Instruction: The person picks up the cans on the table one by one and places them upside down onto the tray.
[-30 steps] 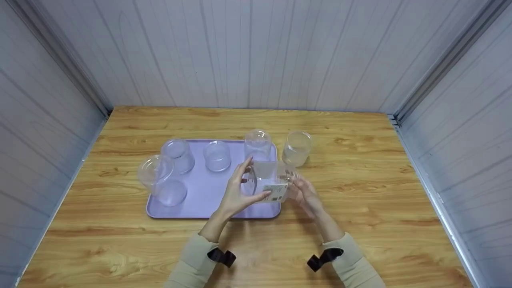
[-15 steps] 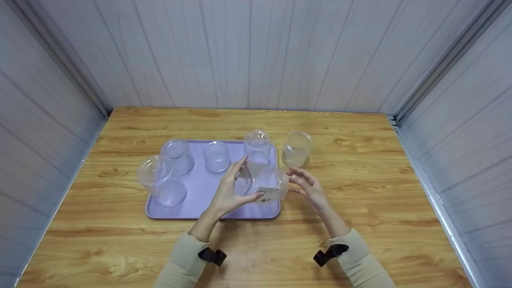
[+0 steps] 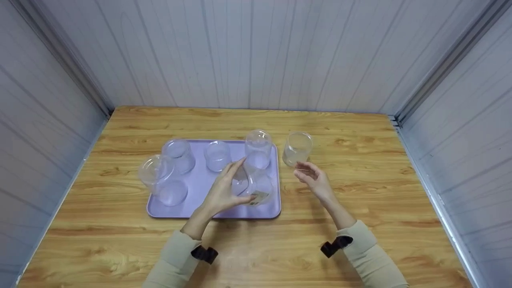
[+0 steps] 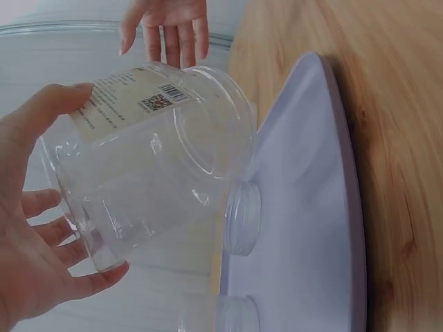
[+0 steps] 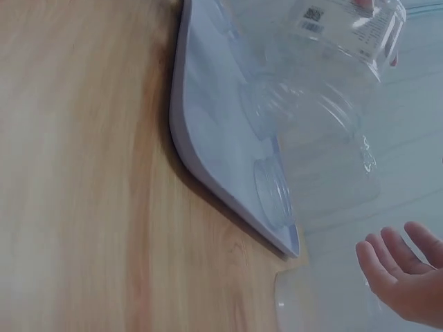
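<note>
My left hand (image 3: 222, 194) grips a clear plastic jar (image 3: 262, 184) above the right part of the lilac tray (image 3: 200, 190). In the left wrist view the jar is tilted, its rimmed end pointing away from the palm; the thumb lies by a printed label (image 4: 128, 100) with a barcode. To the right of the tray my right hand (image 3: 316, 182) hovers with relaxed, slightly bent fingers and nothing in them, apart from the held jar. Just behind that hand, another clear jar (image 3: 298, 149) stands on the wooden table.
Several more clear jars stand on the tray: one at the back right (image 3: 258, 149), one at back centre (image 3: 217, 156), one at back left (image 3: 179, 156) and one at front left (image 3: 173, 192). Wooden tabletop (image 3: 380, 180) surrounds the tray, with pale panel walls (image 3: 248, 52) behind and beside.
The right hand has let go of the jar's end and drawn back to the right. The left hand has carried the jar leftward, turning its rimmed end downward over the tray.
</note>
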`<state>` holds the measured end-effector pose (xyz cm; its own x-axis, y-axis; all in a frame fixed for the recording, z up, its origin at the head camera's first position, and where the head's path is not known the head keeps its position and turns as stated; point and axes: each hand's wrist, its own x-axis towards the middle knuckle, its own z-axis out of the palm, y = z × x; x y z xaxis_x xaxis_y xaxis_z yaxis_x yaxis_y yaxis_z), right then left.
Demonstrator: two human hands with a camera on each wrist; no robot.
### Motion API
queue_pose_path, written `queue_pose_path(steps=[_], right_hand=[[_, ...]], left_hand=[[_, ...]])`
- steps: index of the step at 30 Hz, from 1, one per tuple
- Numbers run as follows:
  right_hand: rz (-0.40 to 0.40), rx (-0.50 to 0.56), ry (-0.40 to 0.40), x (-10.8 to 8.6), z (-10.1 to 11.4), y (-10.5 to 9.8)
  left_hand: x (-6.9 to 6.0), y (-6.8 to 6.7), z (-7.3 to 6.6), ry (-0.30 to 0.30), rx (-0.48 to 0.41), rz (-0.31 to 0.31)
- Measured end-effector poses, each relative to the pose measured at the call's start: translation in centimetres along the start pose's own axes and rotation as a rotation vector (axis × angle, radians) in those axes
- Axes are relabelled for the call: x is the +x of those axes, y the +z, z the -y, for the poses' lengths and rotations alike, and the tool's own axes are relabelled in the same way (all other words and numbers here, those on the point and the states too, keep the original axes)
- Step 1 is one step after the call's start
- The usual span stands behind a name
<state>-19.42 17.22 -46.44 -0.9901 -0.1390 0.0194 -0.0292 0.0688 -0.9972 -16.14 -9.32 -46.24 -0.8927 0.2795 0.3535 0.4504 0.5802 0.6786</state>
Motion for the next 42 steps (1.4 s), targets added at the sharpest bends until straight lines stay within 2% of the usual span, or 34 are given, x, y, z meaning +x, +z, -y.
queue_pose_path(steps=[2,9,15,20,31,38,42], right_hand=[[-0.007,-0.048,0.013,0.2,0.4,-0.2],[-0.006,-0.181,-0.008,2.0,-1.4,-1.5],[-0.011,-0.240,-0.022,3.0,-0.9,-2.0],[-0.029,-0.297,-0.051,4.0,-0.6,-2.4],[-0.034,-0.509,-0.110,5.9,0.2,-2.6],[-0.011,-0.658,-0.117,6.8,0.5,-2.7],[-0.012,-0.731,-0.121,7.4,0.5,-2.7]], left_hand=[[0.0,-0.2,0.1,0.000,0.025,0.011],[-0.1,-0.8,0.2,-0.017,0.119,0.067],[0.1,-1.4,0.3,-0.059,0.186,0.153],[0.1,-1.9,0.5,-0.070,0.248,0.197],[0.2,-2.6,1.0,-0.087,0.328,0.300],[0.6,-3.2,1.4,-0.100,0.337,0.353],[0.8,-3.6,1.8,-0.079,0.340,0.372]])
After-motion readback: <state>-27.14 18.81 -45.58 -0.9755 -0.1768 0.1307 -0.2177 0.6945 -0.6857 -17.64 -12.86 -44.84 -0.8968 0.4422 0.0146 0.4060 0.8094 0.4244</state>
